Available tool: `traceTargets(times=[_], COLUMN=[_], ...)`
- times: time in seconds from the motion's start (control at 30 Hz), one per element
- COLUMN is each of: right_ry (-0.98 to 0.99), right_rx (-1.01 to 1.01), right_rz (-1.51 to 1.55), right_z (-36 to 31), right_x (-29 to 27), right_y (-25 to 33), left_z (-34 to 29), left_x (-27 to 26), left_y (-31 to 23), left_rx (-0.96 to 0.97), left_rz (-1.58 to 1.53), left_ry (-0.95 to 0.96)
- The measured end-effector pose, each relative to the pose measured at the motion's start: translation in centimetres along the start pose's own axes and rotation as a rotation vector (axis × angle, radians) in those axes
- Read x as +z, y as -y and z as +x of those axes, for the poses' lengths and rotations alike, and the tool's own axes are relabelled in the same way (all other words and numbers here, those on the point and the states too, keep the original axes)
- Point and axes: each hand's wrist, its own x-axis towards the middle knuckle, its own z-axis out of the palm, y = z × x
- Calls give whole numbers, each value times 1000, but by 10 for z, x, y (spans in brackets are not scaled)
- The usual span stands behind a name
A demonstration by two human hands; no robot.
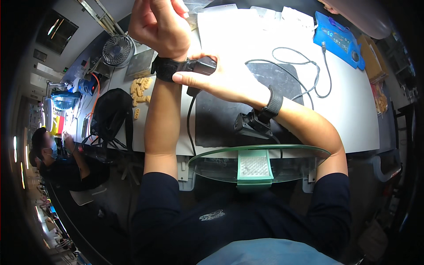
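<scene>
My left forearm reaches up from the lower edge, and my left hand is at the top with its fingers bent and partly cut off by the picture's edge. Around its wrist runs a black strap, to which a black box-shaped device with a cable is attached. Coming in from the right, my right hand is closed on that device, its thumb lying by the strap and its other fingers mostly hidden behind. My right wrist wears a similar strap with a black device.
Below my hands lies a dark mat on the white table. A blue control unit with a cable stands far right. Tan parts, a black bag and a fan are left. A clear rounded sheet spans nearby. Another person sits left.
</scene>
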Motion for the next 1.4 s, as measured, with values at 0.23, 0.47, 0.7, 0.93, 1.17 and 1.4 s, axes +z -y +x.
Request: traceTargets(times=[0.23, 0.47, 0.7, 0.93, 1.17, 1.4], right_ry=[-91, -36, 47, -222, -518, -557], right_rx=[-229, -169, -173, -357, -780, -831], right_rz=[-165, -140, 370, 626, 393, -409], right_z=[1, -3, 25, 32, 38, 21], right_x=[-2, -7, -40, -91, -101, -154], right_y=[-6, -2, -37, -34, -39, -85], left_z=[-13, -7, 17, 2, -16, -16], left_x=[22, 18, -7, 3, 4, -5], left_y=[-23, -28, -25, -12, -8, -5], left_rx=[-563, -225, -167, -283, -108, -220], left_rz=[-427, -397, 28, -65, -44, -40], left_ry=[168, 28, -92, 15, 413, 613])
